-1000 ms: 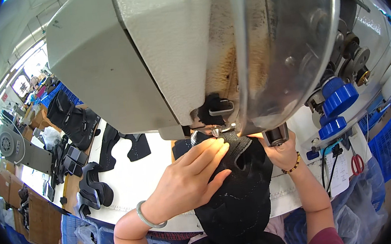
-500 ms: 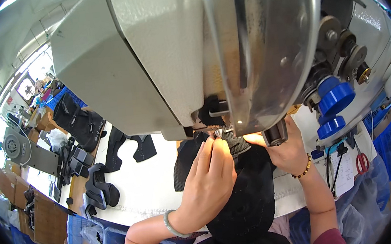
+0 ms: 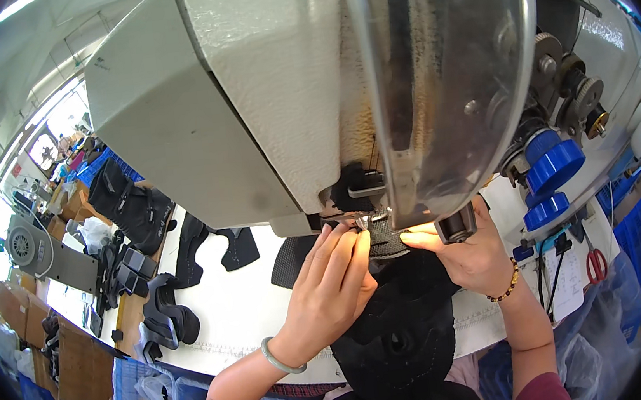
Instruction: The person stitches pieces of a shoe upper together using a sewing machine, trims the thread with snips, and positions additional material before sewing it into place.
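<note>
Just left of the presser foot: the left hand (image 3: 328,289), fingers bunched together, tips down on black fabric; whether they pinch it cannot be told.
Right of the presser foot: the right hand (image 3: 473,258), one digit stretched toward the foot, the other fingers partly hidden by the machine, so their grip cannot be told.
Black fabric piece (image 3: 396,321): spread from under the presser foot (image 3: 364,220) toward the person, with a grey mesh patch (image 3: 390,248) just beside the foot.
Wrists: a pale bangle (image 3: 278,358) on the left, a beaded bracelet (image 3: 511,281) on the right.
Sewing machine (image 3: 188,128): looming above the presser foot, with blue knobs (image 3: 555,167) to the foot's right.
White tabletop (image 3: 238,310): black cut pieces (image 3: 239,247) left of the foot, red-handled scissors (image 3: 596,266) far right.
</note>
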{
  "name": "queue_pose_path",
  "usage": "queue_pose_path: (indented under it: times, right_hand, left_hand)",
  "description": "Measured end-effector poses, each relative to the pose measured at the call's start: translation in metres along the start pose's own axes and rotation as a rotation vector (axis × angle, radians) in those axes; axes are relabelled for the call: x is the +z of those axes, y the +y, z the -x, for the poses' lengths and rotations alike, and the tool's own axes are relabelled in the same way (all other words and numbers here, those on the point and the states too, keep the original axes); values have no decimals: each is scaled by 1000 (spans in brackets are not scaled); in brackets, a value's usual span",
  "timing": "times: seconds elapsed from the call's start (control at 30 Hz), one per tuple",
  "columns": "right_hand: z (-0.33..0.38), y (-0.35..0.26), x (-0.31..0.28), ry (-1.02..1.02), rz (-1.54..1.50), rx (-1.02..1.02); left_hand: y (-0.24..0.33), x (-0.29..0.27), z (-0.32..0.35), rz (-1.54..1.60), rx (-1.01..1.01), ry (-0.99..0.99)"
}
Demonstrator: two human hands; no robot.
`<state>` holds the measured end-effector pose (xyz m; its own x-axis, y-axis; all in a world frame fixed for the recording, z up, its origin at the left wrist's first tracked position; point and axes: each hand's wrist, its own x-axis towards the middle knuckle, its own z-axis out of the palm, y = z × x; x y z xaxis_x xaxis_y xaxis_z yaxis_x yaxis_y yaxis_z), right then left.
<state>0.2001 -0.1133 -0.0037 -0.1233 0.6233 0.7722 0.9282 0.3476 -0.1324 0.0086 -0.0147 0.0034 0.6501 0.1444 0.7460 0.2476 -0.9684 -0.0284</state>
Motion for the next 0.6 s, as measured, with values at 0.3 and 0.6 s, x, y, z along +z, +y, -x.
queue_pose_path:
  times: [0.3, 0.6]
  right_hand:
    - [3, 1, -2, -15, -22, -17]
    - [-1, -7, -6, -33, 12, -48]
  left_hand:
    - [-1, 5, 4, 35, -7, 79]
    - [-8, 6, 3, 39, 3, 96]
